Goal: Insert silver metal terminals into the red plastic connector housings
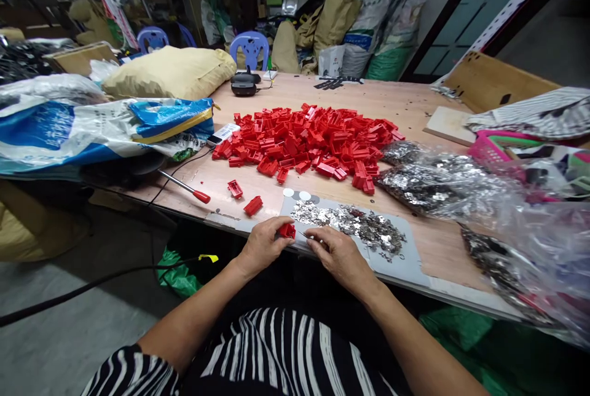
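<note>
My left hand (pixel 266 242) is closed round a small red plastic housing (pixel 287 230) at the table's front edge. Just to its right, my right hand (pixel 335 254) pinches a small thin metal piece (pixel 304 235), its tip pointing at the housing; a short gap seems to lie between them. Beyond my right hand, a heap of small shiny metal parts (pixel 341 216) covers part of a grey board (pixel 410 261). Two loose red housings, one open side up (pixel 235 189) and one on its side (pixel 253 205), lie left of the board. A large pile of red housings (pixel 313 138) fills the table's middle.
Clear bags of metal parts (pixel 442 181) crowd the right side, beside a pink basket (pixel 488 150). A lever with a red handle (pixel 201 197) juts out at left. Blue-white sacks (pixel 92 125) and a tan sack (pixel 170 73) lie behind it. A black device (pixel 244 83) stands at the back.
</note>
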`<state>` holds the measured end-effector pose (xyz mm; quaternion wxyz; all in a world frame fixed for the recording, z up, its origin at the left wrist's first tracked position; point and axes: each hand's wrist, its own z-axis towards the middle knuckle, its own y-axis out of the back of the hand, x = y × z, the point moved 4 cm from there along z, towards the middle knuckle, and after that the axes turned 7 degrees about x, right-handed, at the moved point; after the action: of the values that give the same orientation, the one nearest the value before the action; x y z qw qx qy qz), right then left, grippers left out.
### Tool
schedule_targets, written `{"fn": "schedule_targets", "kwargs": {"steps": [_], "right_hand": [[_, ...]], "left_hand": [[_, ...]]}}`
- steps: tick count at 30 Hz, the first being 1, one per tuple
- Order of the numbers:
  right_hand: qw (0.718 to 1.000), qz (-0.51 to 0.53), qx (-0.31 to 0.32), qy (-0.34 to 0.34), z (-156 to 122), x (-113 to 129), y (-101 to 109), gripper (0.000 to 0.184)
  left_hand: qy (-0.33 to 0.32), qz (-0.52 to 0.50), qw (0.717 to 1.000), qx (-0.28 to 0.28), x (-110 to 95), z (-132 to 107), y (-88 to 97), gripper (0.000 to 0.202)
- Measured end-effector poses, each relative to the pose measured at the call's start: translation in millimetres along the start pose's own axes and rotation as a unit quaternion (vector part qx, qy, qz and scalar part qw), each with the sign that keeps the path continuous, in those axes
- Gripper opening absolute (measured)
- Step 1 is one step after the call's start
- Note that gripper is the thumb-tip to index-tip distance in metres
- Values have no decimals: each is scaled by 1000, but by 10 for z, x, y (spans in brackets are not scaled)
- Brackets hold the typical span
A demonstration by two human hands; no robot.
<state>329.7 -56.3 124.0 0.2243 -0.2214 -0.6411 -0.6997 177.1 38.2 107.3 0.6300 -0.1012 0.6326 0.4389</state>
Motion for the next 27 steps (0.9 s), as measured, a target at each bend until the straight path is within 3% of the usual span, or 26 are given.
{"fn": "schedule_targets", "kwargs": {"steps": [4, 11, 21, 27], "right_hand": [[999, -25, 24, -31, 12, -17, -56, 19], [999, -5, 32, -6, 50, -24, -96, 18], [998, -28, 57, -18, 91, -30, -121, 17], [996, -62, 64, -20, 105, 38, -165, 16]], "left_hand": [[-6, -15, 999, 30, 27, 6, -84, 37], [62, -185, 980, 21, 58, 54, -80, 44], [38, -68, 996, 47, 80, 89, -86, 42], [77, -163, 983, 39, 106, 95, -94, 38]]}}
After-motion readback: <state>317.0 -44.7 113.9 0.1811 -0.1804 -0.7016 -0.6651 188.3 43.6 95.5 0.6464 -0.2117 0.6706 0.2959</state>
